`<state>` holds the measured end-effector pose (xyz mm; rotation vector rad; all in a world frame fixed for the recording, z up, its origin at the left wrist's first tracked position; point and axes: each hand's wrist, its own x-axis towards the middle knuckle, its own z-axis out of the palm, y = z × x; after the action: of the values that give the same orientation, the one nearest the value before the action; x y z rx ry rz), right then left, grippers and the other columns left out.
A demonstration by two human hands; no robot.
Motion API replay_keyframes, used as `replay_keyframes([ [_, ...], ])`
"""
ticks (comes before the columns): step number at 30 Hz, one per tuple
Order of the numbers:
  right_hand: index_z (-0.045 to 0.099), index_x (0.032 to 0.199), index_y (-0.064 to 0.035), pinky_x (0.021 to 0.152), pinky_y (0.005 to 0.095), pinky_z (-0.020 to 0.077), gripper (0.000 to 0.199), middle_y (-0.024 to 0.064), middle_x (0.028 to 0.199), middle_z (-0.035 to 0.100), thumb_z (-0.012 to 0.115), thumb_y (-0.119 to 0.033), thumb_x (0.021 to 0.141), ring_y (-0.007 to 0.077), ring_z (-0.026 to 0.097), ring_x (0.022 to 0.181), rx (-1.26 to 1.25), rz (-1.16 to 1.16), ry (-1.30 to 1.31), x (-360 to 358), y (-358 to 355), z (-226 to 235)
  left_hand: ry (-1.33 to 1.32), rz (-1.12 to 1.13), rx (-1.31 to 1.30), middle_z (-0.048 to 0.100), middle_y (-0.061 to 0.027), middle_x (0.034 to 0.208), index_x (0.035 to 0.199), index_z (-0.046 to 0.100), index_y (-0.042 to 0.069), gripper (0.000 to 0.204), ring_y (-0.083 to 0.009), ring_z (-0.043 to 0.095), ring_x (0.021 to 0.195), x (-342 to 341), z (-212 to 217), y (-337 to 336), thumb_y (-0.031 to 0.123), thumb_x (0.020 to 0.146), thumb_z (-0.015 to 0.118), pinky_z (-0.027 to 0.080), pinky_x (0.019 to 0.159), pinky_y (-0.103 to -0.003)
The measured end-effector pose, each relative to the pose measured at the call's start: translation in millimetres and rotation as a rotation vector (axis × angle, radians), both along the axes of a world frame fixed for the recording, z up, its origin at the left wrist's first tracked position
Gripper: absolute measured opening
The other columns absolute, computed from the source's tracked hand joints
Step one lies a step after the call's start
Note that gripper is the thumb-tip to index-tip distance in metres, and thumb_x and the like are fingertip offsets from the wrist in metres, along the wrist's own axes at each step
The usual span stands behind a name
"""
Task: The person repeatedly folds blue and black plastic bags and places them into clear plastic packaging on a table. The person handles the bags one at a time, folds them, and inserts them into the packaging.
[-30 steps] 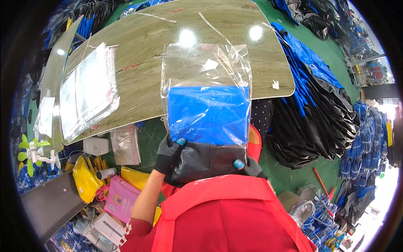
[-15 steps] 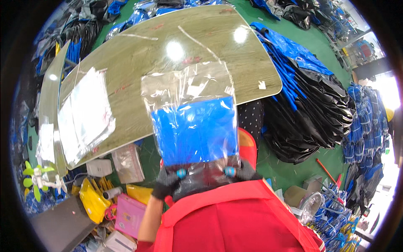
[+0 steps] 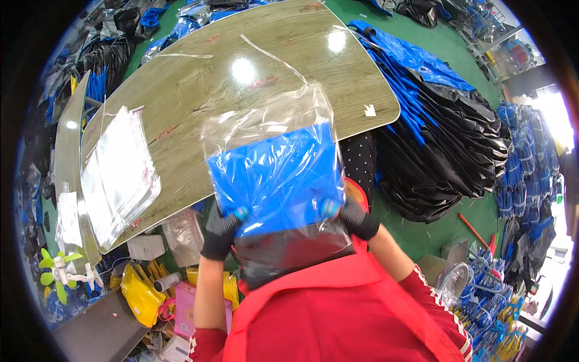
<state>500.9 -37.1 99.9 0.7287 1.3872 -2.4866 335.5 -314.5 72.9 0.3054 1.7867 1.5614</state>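
A clear plastic bag point(image 3: 265, 123) holds a folded blue and black sheet-like item point(image 3: 277, 175), blue in its upper part and black below. It lies between my body and the near edge of the table, its top part over the tabletop. My left hand point(image 3: 222, 230) grips the bag's left side, and my right hand point(image 3: 357, 218) grips its right side. Both wear dark gloves with blue at the thumbs, which press on the front of the blue part. The other fingers are partly hidden behind the bag.
The wood-grain table point(image 3: 181, 90) carries a stack of clear bags point(image 3: 120, 181) at left. A pile of blue and black folded material point(image 3: 434, 145) lies at right. Yellow packages point(image 3: 140, 292), a pink bag point(image 3: 188, 311) and a small green fan point(image 3: 59, 268) are at lower left.
Both hands have moved up along the bag's sides, from the black lower part to the blue part. The bag tilts slightly, and more of my forearms shows.
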Motion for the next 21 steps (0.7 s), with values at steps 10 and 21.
replay_keyframes([
  [10,0.046,0.140,0.0005,0.106,0.0372,0.0399,0.073,0.0113,0.136,0.054,0.077,-0.033,0.083,0.0211,0.049,0.127,0.131,-0.078,0.133,60,-12,0,-0.481,-0.001,0.108,0.058,-0.0092,0.126,0.135,0.049,0.005,0.063,-0.0199,0.059,0.109,96,-16,-51,0.024,0.081,0.077,0.050,0.093,-0.034],
  [21,0.047,0.135,-0.0042,0.099,0.0325,0.0450,0.073,0.0093,0.127,0.059,0.084,-0.024,0.076,0.0176,0.057,0.113,0.442,-0.415,0.479,-80,20,90,0.320,-0.246,0.071,0.068,-0.0120,0.094,0.107,0.066,0.004,0.031,-0.0219,0.064,0.086,28,46,111,0.028,0.088,0.070,0.052,0.079,-0.036],
])
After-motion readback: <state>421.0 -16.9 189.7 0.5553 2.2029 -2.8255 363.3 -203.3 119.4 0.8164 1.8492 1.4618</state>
